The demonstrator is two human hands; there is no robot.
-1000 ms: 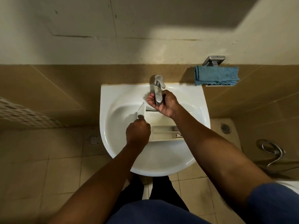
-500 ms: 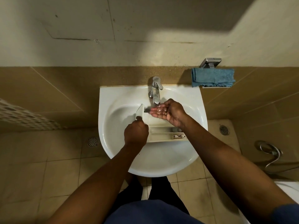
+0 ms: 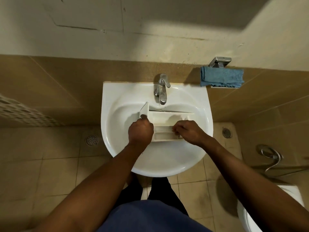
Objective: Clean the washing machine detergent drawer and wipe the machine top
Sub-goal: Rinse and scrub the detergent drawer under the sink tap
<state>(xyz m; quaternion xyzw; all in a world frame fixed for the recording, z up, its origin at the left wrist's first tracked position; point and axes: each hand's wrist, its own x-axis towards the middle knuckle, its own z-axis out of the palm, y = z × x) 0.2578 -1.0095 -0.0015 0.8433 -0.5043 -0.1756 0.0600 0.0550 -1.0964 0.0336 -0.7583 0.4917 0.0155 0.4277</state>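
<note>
View from a head-worn camera, looking down on a white ceramic wash basin [image 3: 117, 97] fixed to a tan tiled wall. A white plastic detergent drawer with several compartments [image 3: 164, 124] lay across the bowl, just below a chrome mixer tap [image 3: 161, 91].

The left hand [image 3: 141, 133] was clamped round the drawer's left end, beside its upright front panel [image 3: 144, 111]. The right hand [image 3: 189, 132] rested on the drawer's right part, its fingers curled in towards the near compartment. Whether they pinched a piece of it or only rubbed it could not be told. Whether water was running was also unclear.

The step seemed to be washing the compartments by hand. To do it well:

- The left hand would best keep a firm hold, since wet plastic on glazed ceramic is likely to slide.
- The right fingertips should work into the corners and along the dividing walls, where detergent residue tends to cake.
- Tilting the drawer towards the tap would let loosened residue drain instead of pooling.
- Thin walls probably flex, so moderate pressure would suit.

A folded blue cloth [image 3: 221, 78] hung on a chrome wall holder [image 3: 219, 61] to the right, near enough for drying the drawer and for wiping the machine top, a step not yet done.
</note>
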